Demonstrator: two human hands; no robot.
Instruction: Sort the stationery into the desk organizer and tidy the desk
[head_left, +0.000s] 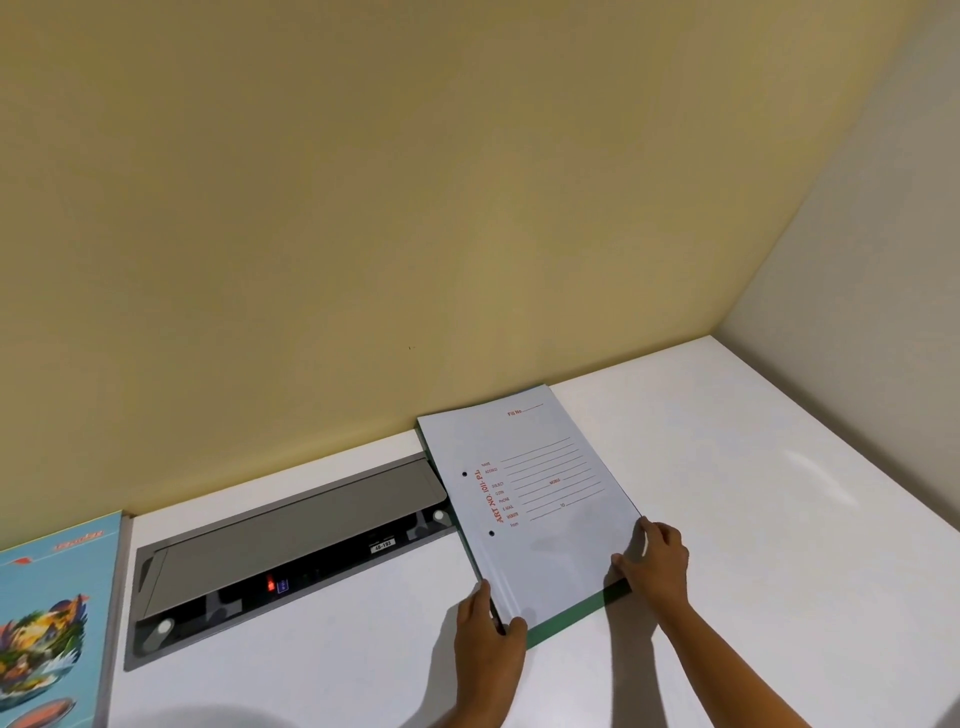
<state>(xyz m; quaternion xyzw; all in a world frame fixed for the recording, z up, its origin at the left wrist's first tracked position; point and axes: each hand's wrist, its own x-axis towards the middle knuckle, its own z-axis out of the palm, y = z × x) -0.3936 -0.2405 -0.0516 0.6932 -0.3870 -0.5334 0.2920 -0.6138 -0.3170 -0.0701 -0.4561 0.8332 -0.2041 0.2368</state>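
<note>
L grip (488, 631) + R grip (655, 564) hold file (535, 499) on desk (779, 493)

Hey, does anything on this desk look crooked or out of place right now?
Yes. The file folder lies skewed to the wall, its left edge overlapping the desk's cable hatch. Both hands, left and right, grip its near corners.

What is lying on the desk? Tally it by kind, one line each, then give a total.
File folders: 1, the white file folder on a green backing, held at its near corners by the left hand and right hand.
Illustrated books: 1, the blue book at the left edge, partly out of frame.
Built-in desk panels: 1, the grey socket panel.
Total: 3
</note>
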